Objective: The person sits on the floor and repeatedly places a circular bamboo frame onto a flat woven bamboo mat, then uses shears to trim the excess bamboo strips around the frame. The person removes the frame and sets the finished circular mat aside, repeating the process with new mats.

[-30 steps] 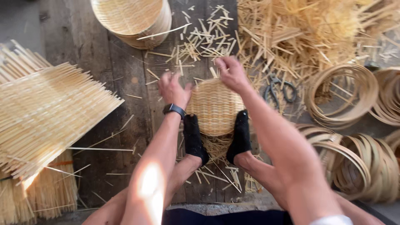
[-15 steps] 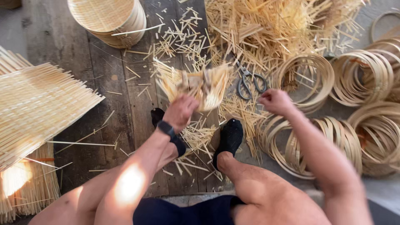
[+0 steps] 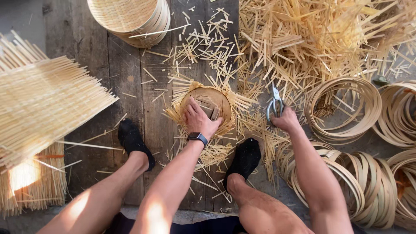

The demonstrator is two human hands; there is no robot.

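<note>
On the rough plank floor (image 3: 130, 86), mid-boards, lies a round half-woven bamboo basket (image 3: 208, 106) with splayed strips; the left hand (image 3: 197, 121) presses it, fingers spread. Just right, the right hand (image 3: 286, 120) grips steel scissors (image 3: 274, 104).

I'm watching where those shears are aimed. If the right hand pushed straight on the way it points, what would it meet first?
The right hand holds the scissors with blades pointing away from the person. Straight on, they would likely first meet the pile of cut bamboo strips, though depth is hard to judge.
</note>
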